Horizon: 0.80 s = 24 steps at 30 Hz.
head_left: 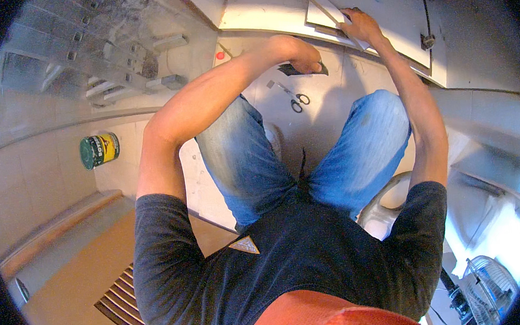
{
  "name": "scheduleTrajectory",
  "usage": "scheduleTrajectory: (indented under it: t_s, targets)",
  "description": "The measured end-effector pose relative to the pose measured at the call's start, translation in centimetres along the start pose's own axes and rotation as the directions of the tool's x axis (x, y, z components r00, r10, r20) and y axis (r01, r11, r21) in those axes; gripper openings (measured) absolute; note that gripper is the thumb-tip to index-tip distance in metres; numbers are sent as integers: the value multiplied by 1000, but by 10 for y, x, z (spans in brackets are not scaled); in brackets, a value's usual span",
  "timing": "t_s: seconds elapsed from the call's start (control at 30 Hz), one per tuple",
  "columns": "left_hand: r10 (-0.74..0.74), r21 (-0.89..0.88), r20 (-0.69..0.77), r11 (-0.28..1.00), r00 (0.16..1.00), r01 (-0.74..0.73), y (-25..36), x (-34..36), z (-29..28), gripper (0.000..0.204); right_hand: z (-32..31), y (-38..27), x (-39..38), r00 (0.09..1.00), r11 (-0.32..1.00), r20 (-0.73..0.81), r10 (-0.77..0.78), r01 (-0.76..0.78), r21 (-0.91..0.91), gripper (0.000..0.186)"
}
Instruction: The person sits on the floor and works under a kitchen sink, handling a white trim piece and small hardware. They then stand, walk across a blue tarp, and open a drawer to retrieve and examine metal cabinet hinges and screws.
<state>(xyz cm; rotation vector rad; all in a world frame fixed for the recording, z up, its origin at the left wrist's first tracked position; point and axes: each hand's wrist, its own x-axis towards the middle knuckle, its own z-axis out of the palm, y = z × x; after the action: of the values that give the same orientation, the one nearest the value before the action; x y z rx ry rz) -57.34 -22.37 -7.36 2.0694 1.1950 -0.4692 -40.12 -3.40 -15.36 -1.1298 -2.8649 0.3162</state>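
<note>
So the scissors (296,100) sit on the floor (47,173) between the knees, nobody touching them. Just past the scissors, the left hand (300,55) is curled shut over a dark flat tool (301,69), pressing it down. Further out and right of the scissors, the right hand (360,26) is spread flat, fingers gripping the edge of a white board (382,6). Way off left of the scissors there's a green and yellow can (99,150) lying on its side.

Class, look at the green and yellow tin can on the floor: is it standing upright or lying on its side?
Lying on its side: the green and yellow tin can shows its round end facing left.
</note>
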Motion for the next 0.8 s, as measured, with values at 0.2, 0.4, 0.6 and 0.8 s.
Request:
scheduleTrajectory:
  t_s: [0.2, 0.4, 0.6, 0.8]
  targets:
    - [-52, 105, -45, 993, 998, 57, 30, -2, -4, 38, -27, -36, 4, 953, 974, -213, -215, 195, -115, 52]
    - [0, 322, -309, 941, 951, 105, 40, -41, -29, 16, -37, -96, 13, 809, 840, -243, -535, 541, -47, 45]
    - [28, 257, -727, 937, 686, 235, 68, -68, 7, 15, -17, -170, 61, 834, 837, 108, -541, 546, -30, 48]
    - [-164, 151, -216, 968, 963, 198, 74, -10, 84, 31, 76, -235, 157, 865, 867, 74, -497, 498, 6, 47]
